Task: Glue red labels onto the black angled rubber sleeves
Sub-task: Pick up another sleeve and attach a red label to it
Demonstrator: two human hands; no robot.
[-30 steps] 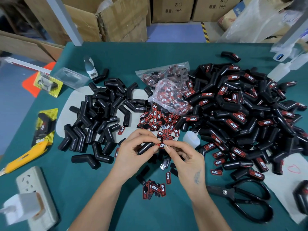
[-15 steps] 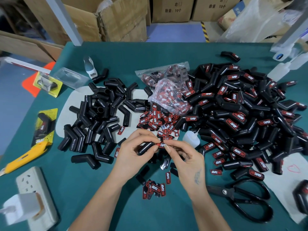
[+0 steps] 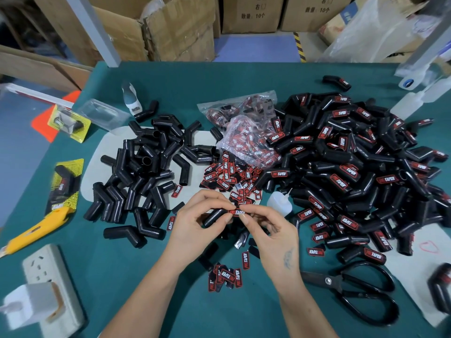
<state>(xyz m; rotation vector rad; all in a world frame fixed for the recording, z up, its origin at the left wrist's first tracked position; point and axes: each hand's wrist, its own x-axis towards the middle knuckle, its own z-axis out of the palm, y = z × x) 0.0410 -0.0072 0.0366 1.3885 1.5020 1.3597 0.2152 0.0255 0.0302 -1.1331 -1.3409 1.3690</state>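
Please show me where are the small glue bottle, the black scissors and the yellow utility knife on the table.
small glue bottle [image 3: 279, 203]: head view, on its white body.
black scissors [image 3: 327, 280]: head view, on the pivot screw.
yellow utility knife [image 3: 36, 229]: head view, on the yellow handle.

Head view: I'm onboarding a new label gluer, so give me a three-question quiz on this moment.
1. True or false: the sleeve pile on the right already carries red labels.
2. What do the left hand and right hand hold together? A) scissors B) a black sleeve with a red label C) the glue bottle
3. Name the yellow tool near the left table edge.

Key: 1 true; 2 B; 3 utility knife.
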